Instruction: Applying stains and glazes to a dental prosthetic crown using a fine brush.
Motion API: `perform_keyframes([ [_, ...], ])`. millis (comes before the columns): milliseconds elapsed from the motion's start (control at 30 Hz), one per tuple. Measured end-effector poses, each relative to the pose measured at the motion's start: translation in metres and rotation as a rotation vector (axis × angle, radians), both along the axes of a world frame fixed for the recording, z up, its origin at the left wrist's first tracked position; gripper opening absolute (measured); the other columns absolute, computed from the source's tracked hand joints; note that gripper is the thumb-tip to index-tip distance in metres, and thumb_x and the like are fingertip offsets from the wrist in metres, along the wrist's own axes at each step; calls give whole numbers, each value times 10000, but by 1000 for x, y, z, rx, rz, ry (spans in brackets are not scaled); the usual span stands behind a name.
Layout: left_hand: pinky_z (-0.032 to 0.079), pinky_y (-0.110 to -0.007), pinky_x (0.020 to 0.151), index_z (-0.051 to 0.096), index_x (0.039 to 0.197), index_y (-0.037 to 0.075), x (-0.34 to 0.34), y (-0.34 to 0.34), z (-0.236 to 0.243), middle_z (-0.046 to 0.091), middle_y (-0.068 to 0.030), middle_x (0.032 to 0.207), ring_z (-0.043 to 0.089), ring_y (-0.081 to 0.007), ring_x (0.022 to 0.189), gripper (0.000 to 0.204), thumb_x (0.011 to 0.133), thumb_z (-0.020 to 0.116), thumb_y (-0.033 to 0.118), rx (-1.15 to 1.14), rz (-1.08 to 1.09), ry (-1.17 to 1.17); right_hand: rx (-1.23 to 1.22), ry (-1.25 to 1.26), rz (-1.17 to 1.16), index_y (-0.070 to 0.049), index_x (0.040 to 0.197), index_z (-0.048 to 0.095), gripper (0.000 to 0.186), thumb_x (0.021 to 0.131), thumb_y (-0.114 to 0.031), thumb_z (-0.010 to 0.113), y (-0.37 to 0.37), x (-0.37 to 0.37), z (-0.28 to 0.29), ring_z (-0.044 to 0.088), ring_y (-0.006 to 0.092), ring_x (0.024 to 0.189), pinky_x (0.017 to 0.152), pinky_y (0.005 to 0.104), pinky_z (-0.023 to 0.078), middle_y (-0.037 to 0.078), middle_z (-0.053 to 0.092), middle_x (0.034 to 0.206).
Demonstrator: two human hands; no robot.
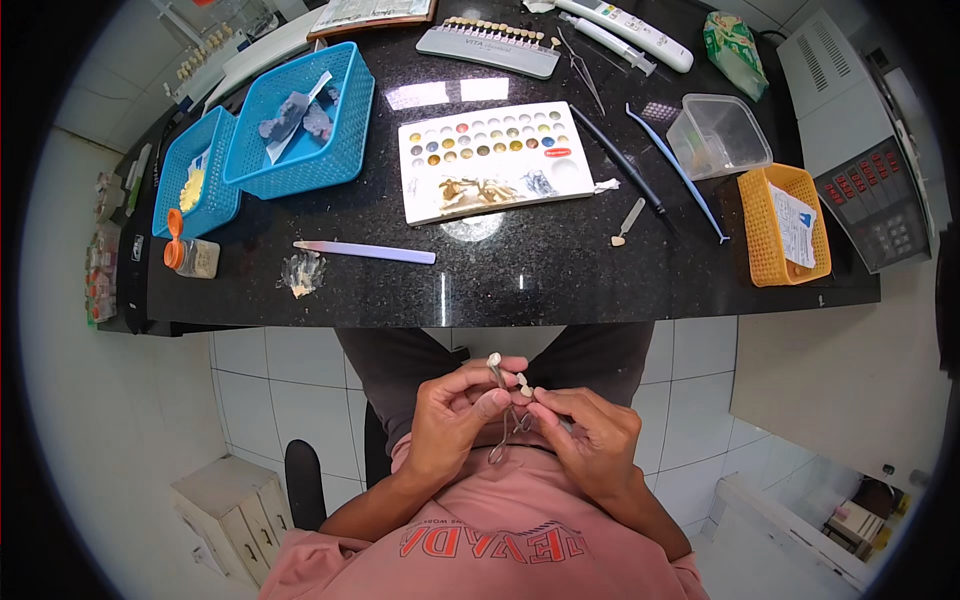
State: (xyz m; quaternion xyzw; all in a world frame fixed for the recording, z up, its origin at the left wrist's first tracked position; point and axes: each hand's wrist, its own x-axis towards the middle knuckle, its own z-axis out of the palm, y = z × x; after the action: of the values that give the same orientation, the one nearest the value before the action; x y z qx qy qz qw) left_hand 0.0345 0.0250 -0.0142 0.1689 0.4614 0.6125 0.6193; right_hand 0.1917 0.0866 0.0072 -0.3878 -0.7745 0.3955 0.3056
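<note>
Closest in, both hands sat together over the lap, below the counter edge; the left hand [455, 420] was curled shut around a thin metal clamp tweezer [507, 420], fingers pinching its shaft so the tip poked up past the thumb; the right hand [590, 440] was closed too, its fingertips [540, 405] pinching a tiny pale tooth-shaped piece [523, 384] right beside the tweezer tip; couldn't tell if the piece was actually touching the metal, too small.

Next up, the black speckled counter [540, 285]; near its front edge lay a long pale lilac strip [365, 251] with a small greyish lump [301, 272] just left of it, and an orange-capped little jar [190, 255] further left; on the right front sat an orange basket [770, 240] with a paper slip inside.

Middle of the counter had the white mixing palette [500, 160], rows of coloured dots on top and smeared stuff on the lower half; a black-handled brush [625, 165] and a blue-handled tool [685, 175] lay slanted to its right, with a clear plastic tub [720, 135] beyond them.

Further back left, two blue baskets [300, 130] sat side by side; at the far edge a tooth shade guide [490, 45] lay flat, and a grey machine with red buttons [865, 160] stood at far right.
</note>
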Motion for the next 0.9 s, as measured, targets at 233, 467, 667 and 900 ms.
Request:
perform_keyframes([
  [233, 553, -354, 851, 621, 968, -55, -3, -4, -6, 599, -184, 1052, 658, -234, 913, 136, 855, 630, 19, 163, -24, 131, -431, 300, -152, 40, 931, 631, 114, 839, -20, 662, -11, -6, -7, 659, 120, 691, 546, 205, 526, 112, 670, 828],
  [467, 539, -369, 864, 634, 968, -38, 2, -8, -16, 618, -177, 991, 655, -256, 923, 152, 816, 637, -51, 224, -60, 184, -756, 510, -293, 49, 1004, 554, 131, 915, -44, 576, -10, -2, -16, 600, 79, 678, 606, 191, 514, 82, 622, 794],
  [667, 526, -290, 836, 675, 936, -39, 19, 4, -41, 659, -150, 975, 645, -203, 929, 170, 785, 644, -112, 205, -23, 269, -858, 585, -449, 52, 1025, 561, 174, 877, -16, 622, -2, 16, -26, 615, 101, 703, 628, 211, 526, 104, 634, 855],
  [900, 551, -286, 806, 674, 945, -46, 39, 24, -60, 659, -154, 981, 650, -202, 906, 174, 792, 633, -117, 167, -116, 280, -804, 630, -507, 59, 1025, 581, 204, 842, 10, 655, 2, 26, -32, 625, 110, 787, 721, 229, 521, 110, 641, 904],
])
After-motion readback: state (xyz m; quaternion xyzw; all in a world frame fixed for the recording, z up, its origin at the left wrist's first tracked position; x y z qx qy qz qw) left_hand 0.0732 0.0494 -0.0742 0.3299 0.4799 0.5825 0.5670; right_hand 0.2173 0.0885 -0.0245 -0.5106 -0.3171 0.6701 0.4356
